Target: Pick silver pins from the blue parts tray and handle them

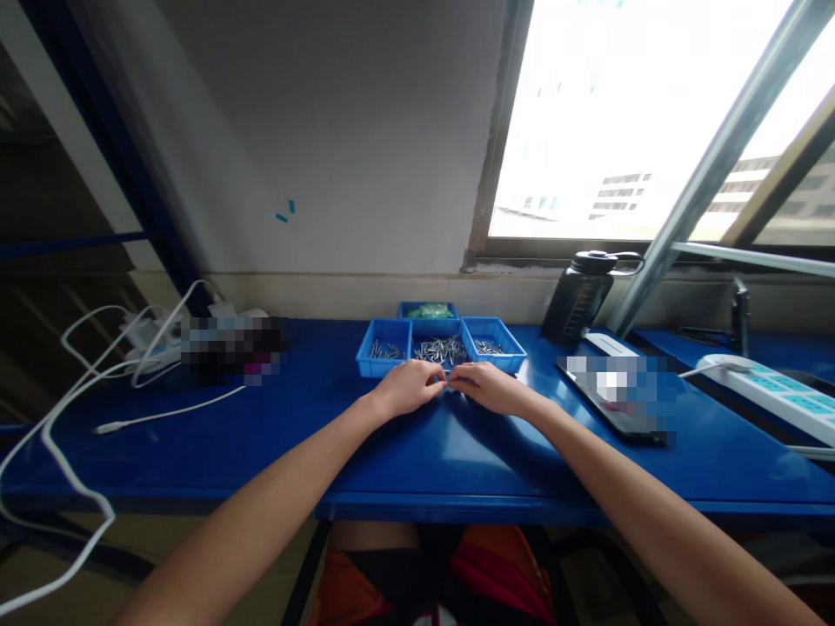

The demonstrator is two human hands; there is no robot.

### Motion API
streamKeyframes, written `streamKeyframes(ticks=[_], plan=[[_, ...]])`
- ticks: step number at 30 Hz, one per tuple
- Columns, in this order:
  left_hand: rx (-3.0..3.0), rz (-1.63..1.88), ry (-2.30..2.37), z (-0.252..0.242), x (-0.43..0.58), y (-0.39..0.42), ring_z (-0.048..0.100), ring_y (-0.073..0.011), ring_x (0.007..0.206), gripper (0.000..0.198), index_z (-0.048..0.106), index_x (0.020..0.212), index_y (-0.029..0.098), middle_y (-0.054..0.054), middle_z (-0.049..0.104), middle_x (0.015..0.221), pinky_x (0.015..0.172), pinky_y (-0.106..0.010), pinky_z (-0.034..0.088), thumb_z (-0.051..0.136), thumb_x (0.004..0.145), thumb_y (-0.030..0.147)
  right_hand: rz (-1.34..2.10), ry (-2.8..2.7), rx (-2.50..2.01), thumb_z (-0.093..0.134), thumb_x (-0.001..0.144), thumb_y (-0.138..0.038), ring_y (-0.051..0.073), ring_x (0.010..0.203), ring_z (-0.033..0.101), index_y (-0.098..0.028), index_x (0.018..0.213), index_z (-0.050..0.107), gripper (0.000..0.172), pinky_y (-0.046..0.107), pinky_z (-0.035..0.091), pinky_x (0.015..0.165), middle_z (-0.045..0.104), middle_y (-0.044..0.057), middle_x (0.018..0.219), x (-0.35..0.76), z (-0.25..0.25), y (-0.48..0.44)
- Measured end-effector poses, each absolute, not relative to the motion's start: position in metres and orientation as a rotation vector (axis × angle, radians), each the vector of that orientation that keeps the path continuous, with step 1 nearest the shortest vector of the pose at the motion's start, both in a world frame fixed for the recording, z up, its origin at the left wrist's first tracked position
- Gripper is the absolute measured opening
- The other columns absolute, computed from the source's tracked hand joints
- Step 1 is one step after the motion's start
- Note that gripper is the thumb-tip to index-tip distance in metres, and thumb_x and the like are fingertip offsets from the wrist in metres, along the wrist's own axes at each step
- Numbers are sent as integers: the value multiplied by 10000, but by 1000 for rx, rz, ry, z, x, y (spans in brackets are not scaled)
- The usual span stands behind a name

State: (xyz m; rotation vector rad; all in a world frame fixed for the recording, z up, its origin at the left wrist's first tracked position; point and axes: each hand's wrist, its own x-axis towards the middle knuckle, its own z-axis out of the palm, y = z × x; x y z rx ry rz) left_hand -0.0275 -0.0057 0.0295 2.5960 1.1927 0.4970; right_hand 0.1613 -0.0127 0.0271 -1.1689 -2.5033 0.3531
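My left hand and my right hand meet just in front of the blue bins, fingertips almost touching. Both are closed in a pinch. A tiny pale glint shows between the fingertips, too small to name. Behind my hands, the middle blue bin holds a heap of thin metal pieces that look like screws or pins. Fewer such pieces lie in the left blue bin and the right blue bin. My fingers hide part of the middle bin's front.
A small blue bin with green plastic packets stands behind the others. To the right are a black bottle, a dark flat device, partly blurred out, and a white power strip. White cables tangle at left on the blue table.
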Motion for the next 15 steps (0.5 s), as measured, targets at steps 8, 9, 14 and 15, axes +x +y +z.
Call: streamKeyframes(ticks=[8, 9, 14, 15], plan=[[2603, 590, 1121, 29, -27, -5, 570, -142, 736, 203, 617, 906, 198, -6, 625, 795, 628, -220, 416, 472, 801, 294, 426, -2485, -1156, 417, 866, -311, 114, 588, 524, -151, 825, 624, 266, 213, 370, 554, 602, 18, 666, 160, 24, -12], [2604, 590, 1115, 29, -27, -6, 569, -142, 746, 199, 615, 907, 194, -8, 621, 798, 639, -218, 419, 474, 798, 282, 427, -2485, -1152, 420, 864, -311, 114, 590, 523, -147, 817, 624, 266, 214, 372, 555, 602, 20, 668, 160, 23, -12], [2606, 631, 1062, 30, -25, -8, 565, -140, 768, 157, 594, 861, 180, -14, 608, 841, 686, -223, 432, 500, 767, 265, 451, -2468, -1163, 433, 851, -295, 118, 598, 538, -148, 837, 635, 250, 214, 377, 557, 618, 23, 672, 159, 24, -13], [2597, 646, 1057, 31, -25, -9, 565, -140, 763, 152, 583, 853, 179, -14, 609, 842, 683, -224, 432, 505, 759, 269, 461, -2460, -1172, 439, 846, -287, 120, 604, 546, -152, 855, 638, 241, 213, 380, 561, 627, 25, 684, 160, 25, -13]])
